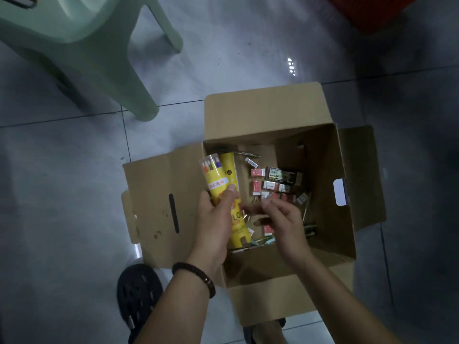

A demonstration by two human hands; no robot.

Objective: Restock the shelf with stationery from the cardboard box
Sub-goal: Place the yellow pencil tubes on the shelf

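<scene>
- The box [323, 157] stands open on the floor tiles, all flaps folded out. The shelf is out of view, so the step in hand looks like gathering a load to carry.
- The left hand [216, 217] hovers over the box's left wall, clenched round a yellow tube [214, 176] of coloured pencils, with the clear cap pointing away from the person.
- A second tube [236, 207] lies right against the first, just inside that wall. I cannot tell whether the same hand holds it or it leans on the wall.
- The right hand [282, 219] is low inside the box near its middle, fingers curled but blurred. I cannot tell if it pinches anything.
- Erasers [258, 184] lie scattered on the box floor toward the far wall, and pens [260, 240] lie along the near wall.
- To do this well, I would settle both tubes side by side in the left palm before lifting, since round tubes roll against each other.
- Small erasers are better scooped several at once than pinched singly. Gather them into a corner of the box first.
- A green stool [82, 58] stands beyond the box's far left corner, so lift straight up to miss it.
</scene>
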